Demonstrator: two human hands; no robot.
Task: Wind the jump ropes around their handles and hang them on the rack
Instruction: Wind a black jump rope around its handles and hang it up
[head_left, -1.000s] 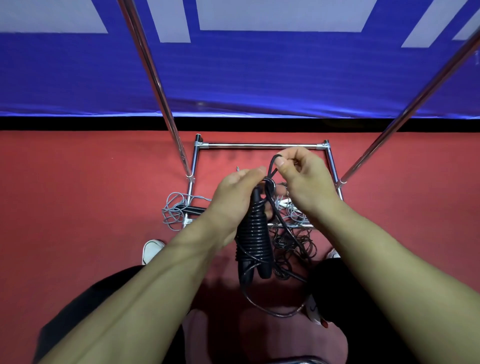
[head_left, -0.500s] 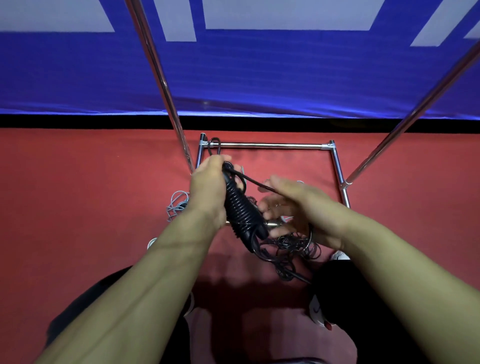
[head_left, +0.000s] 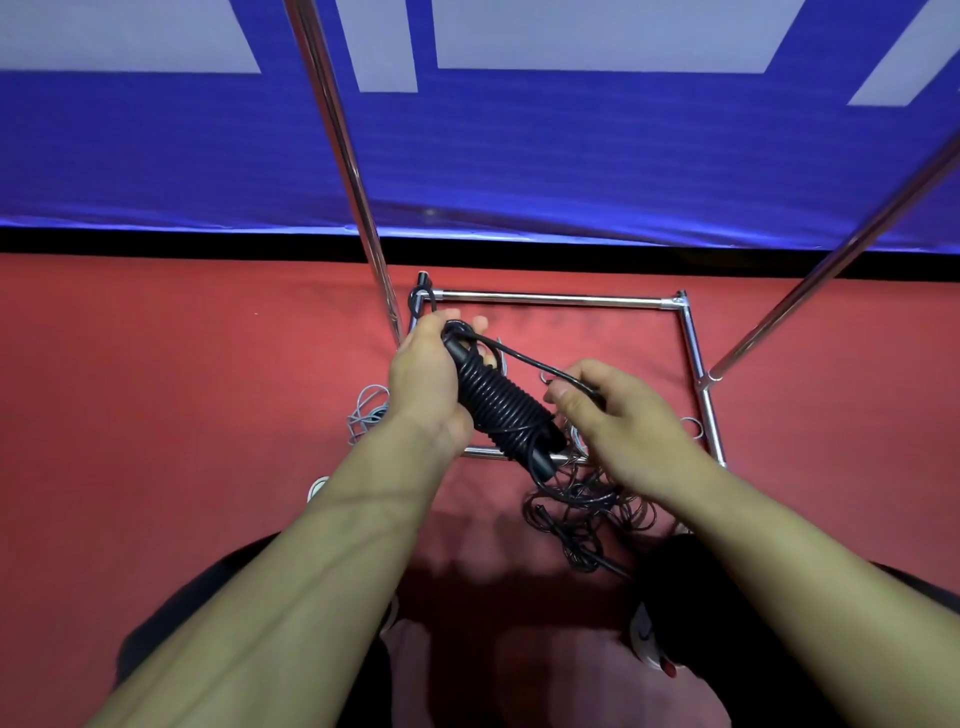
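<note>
A blue banner (head_left: 519, 166) with pale panels fills the far side, and below it lies the red floor (head_left: 156, 389). On the floor stands the chrome rack (head_left: 561, 299), its rectangular base frame lying flat and two slanted poles rising from its left and right sides out of view.

Both forearms reach forward from the lower edge, over dark trouser legs. The left hand (head_left: 426, 384) is clenched around the black jump rope bundle (head_left: 501, 408), gripping it near its upper end; the handles lie together, tilted from upper left to lower right, with the cord coiled tightly round them. This bundle sits above the near bar of the rack base, held off the floor.

The right hand (head_left: 618, 415) pinches a free length of the black cord (head_left: 519, 356), which runs taut from the top of the bundle to its fingers.

Just below the right hand a loose tangle of black cord (head_left: 582, 509) lies on the floor. A grey rope (head_left: 366, 413) lies heaped beside the left wrist, near the left side of the rack base. A white shoe toe (head_left: 318, 486) shows under the left forearm.
</note>
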